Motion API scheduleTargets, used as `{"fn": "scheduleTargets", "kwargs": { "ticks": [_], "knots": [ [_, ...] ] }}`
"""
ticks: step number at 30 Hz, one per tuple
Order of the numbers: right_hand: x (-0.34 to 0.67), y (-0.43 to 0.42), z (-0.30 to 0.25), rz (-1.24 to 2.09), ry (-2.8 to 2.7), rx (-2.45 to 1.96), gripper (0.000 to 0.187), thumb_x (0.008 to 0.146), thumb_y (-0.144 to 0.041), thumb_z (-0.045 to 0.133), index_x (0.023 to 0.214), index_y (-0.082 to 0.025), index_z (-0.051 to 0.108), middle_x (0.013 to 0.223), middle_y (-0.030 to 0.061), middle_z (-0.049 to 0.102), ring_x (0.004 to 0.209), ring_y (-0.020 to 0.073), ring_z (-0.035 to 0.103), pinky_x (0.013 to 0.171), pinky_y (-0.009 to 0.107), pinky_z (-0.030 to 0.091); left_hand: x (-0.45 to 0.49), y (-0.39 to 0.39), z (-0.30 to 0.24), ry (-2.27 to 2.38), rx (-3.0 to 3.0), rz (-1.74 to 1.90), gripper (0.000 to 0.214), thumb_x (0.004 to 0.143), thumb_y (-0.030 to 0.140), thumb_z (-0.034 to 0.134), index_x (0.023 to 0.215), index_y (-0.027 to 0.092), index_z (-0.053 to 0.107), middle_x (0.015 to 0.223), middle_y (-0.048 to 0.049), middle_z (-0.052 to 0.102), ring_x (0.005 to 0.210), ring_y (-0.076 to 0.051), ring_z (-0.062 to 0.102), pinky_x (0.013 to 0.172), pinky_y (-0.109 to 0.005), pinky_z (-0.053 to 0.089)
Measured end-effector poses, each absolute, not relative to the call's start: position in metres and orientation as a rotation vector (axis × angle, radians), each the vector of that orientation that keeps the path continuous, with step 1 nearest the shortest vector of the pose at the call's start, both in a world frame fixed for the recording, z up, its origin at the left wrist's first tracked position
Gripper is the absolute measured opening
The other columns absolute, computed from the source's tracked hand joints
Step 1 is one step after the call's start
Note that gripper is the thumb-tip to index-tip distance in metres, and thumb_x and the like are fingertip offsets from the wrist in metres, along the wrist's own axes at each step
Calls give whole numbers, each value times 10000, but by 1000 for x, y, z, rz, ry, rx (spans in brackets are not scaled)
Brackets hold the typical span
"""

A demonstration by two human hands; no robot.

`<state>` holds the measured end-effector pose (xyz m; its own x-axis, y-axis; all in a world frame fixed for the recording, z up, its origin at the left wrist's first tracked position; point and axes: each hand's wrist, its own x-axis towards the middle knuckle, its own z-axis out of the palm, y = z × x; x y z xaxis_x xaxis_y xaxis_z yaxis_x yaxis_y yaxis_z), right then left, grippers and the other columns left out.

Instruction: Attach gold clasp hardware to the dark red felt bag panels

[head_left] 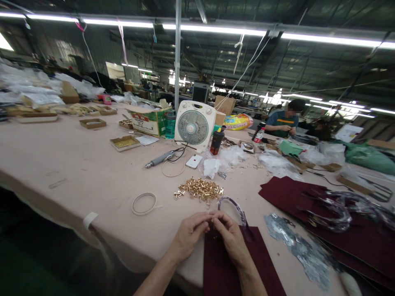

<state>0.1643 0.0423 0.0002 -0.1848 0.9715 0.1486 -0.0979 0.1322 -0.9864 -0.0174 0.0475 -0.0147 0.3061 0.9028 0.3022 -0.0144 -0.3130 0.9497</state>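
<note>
My left hand [191,231] and my right hand [230,236] meet fingertip to fingertip at the table's near side. Both are closed in a pinch; whatever small thing sits between the fingertips is too small and hidden to name. Beneath my right hand lies a dark maroon panel [262,267] of flat material. From its top edge rises a curved handle [236,205] that looks wrapped in clear plastic. Just beyond my hands is a pile of small gold metal fittings [200,189]. A roll of narrow pale tape [143,204] rests to the left.
A grey electric screwdriver [160,158], a phone [194,161] and a white box fan [194,125] stand or lie farther back. Grey metal plates [298,246] and stacked maroon panels [290,195] with handles occupy the right. A co-worker [282,121] is across the table.
</note>
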Motion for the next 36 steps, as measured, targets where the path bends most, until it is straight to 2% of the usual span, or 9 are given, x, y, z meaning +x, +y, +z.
{"fn": "scheduleTargets", "kwargs": {
  "ticks": [4,8,15,18,22,24,27,30,36],
  "knots": [
    [171,43,-2,1381,-1328,-924,236,950,-443,744,916,-211,716,1161,60,672,1077,229,613,963,318,479,-18,47,-14,828,1573,1143,348,1021,400,579,1276,242,754,1235,-94,741,829,-167,683,805,-294,589],
    [179,44,-4,1576,-1195,-820,215,875,-369,838,984,-229,717,1187,41,647,934,183,634,843,308,523,-19,43,-10,768,1586,1070,330,1015,397,597,1268,268,765,1178,-85,756,856,-183,694,810,-296,587],
    [183,54,-2,1795,-1141,-687,398,789,-316,918,1084,-202,676,871,24,701,772,182,676,768,326,534,-17,41,-7,770,1580,1032,305,996,385,626,1221,258,787,1156,-94,767,861,-201,736,814,-314,621],
    [185,55,-6,1646,-1015,-761,391,740,-326,954,1018,-205,706,877,-3,679,743,131,628,709,249,500,-13,40,-12,889,1534,1130,304,958,399,675,1191,238,787,1138,-92,790,865,-212,763,820,-318,642],
    [187,50,-14,1436,-902,-865,305,776,-385,924,976,-214,771,742,-37,629,645,100,549,622,214,449,-11,40,-20,1049,1471,1218,368,923,402,727,1242,221,741,1019,-70,823,886,-224,789,865,-327,652],
    [185,47,-13,1392,-970,-931,299,805,-413,897,1004,-210,802,751,-17,675,670,121,583,656,240,477,-11,40,-25,1067,1488,1231,368,922,400,732,1246,226,733,1065,-71,822,921,-231,794,880,-336,655],
    [181,43,-4,1337,-1161,-994,305,850,-437,849,1058,-213,829,921,33,772,819,176,672,775,291,523,-11,40,-29,1060,1535,1245,354,928,387,731,1251,242,727,1114,-63,815,967,-232,796,914,-346,654],
    [176,42,4,1238,-1325,-984,258,900,-424,800,1054,-222,843,1012,53,798,943,212,704,862,310,530,-12,40,-30,1059,1577,1257,341,931,375,732,1253,263,729,1132,-47,811,986,-223,795,936,-337,649],
    [170,42,1,1028,-1426,-1012,206,932,-402,768,1025,-233,842,992,53,804,925,212,729,848,302,553,-12,40,-29,1091,1538,1283,341,883,392,778,1198,263,761,1101,-42,822,961,-227,804,909,-321,659]
  ]
}}
